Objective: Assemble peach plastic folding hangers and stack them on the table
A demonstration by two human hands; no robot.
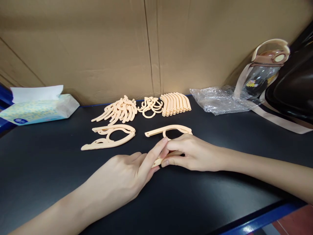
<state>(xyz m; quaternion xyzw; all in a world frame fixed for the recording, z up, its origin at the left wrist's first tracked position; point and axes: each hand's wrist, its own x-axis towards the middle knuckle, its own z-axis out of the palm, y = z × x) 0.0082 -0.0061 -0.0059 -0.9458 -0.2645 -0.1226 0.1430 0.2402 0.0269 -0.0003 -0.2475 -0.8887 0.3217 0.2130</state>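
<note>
My left hand [127,176] and my right hand [190,151] meet at the middle of a black table [49,182]. Both pinch a small peach plastic piece [157,161] that is mostly hidden between the fingers. Just behind my right hand lies a peach curved hanger part [168,129]. To its left rests a folded peach hanger [110,137]. Behind them sit three peach piles: curved arms [117,111], hooks [150,106] and a neat row of bars [175,102].
A tissue pack [36,106] lies at the far left. A crumpled clear plastic bag [215,99], a strapped water bottle [264,70] and a dark bag [293,88] are at the right. A cardboard wall [146,42] backs the table; a blue edge [256,220] runs along the front.
</note>
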